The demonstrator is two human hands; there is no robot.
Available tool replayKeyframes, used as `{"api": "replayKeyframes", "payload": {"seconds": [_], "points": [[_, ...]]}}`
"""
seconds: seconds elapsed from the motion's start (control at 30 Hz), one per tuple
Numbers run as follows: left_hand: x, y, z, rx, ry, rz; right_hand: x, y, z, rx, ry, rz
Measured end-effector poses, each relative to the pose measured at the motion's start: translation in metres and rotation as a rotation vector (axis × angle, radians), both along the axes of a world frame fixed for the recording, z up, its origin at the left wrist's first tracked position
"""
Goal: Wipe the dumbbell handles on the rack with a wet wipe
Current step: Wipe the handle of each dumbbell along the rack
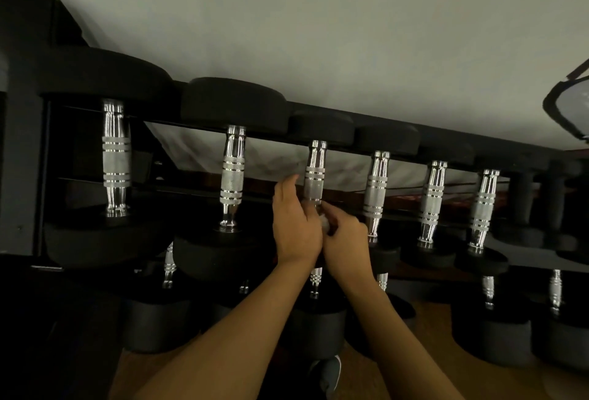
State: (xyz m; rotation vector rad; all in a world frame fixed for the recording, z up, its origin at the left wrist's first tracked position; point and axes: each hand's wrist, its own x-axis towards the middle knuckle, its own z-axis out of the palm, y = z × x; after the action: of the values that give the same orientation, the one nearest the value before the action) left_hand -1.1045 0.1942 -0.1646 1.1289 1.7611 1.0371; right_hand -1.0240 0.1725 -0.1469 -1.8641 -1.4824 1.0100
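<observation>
Several dumbbells with chrome handles and black heads lie side by side on the top tier of a black rack (398,157). Both my hands meet at the near end of the third handle (315,173) from the left. My left hand (294,224) curls its fingers round that handle's lower part. A small white wet wipe (325,222) shows between the two hands, pinched by my right hand (345,238) against the handle's base. The handle's near collar is hidden behind my hands.
Neighbouring handles (232,176) (376,189) stand close on either side. A lower tier holds more dumbbells (317,320). A white wall (318,32) rises behind the rack. Wooden floor and one shoe (328,374) show below. A dark-framed object (570,103) sits at the far right.
</observation>
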Motion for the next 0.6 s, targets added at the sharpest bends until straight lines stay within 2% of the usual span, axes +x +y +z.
{"api": "replayKeyframes", "payload": {"seconds": [0.2, 0.37, 0.47, 0.6], "points": [[-0.007, -0.003, 0.009, 0.05, -0.093, 0.027, 0.013, -0.006, 0.004, -0.048, 0.074, -0.145], [-0.032, -0.025, 0.036, 0.119, -0.146, -0.108, 0.018, 0.013, 0.004, 0.007, 0.035, -0.161], [-0.049, -0.015, 0.044, -0.05, -0.211, -0.227, 0.017, 0.029, 0.003, 0.063, -0.049, -0.125], [-0.047, 0.002, 0.04, -0.322, -0.128, -0.429, 0.016, 0.046, 0.008, 0.088, -0.052, -0.15]]}}
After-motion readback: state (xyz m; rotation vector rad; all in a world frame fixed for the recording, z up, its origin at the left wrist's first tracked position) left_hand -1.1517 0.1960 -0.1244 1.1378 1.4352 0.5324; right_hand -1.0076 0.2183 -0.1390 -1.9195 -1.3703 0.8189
